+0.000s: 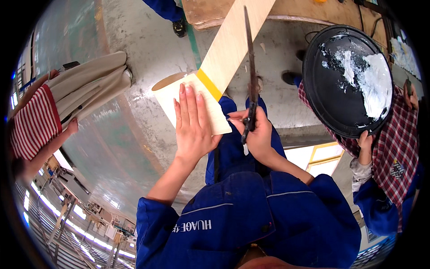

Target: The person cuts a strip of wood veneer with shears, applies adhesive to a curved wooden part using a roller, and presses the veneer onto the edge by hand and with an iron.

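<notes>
My left hand (191, 119) lies flat, fingers stretched out, on the near end of a pale, thin wood sheet (221, 123). Beside the fingertips, the far left side of this sheet curls round and shows a brownish inner face. A yellow tape band (208, 84) crosses where the sheet meets a long pale wood strip (237, 42) running up to the far right. My right hand (260, 136) is closed round the dark handle of what look like long-bladed scissors (251, 58). Their narrow blade points away from me, in front of the strip's right edge; the handle is partly hidden by my fingers.
On the right, a person in a checked apron holds a round black tray (331, 96) smeared with white paste. A person in a striped top and light trousers (96, 85) stands at left. Across the far side is a wooden bench (309, 11), with another person's shoe (179, 28) nearby.
</notes>
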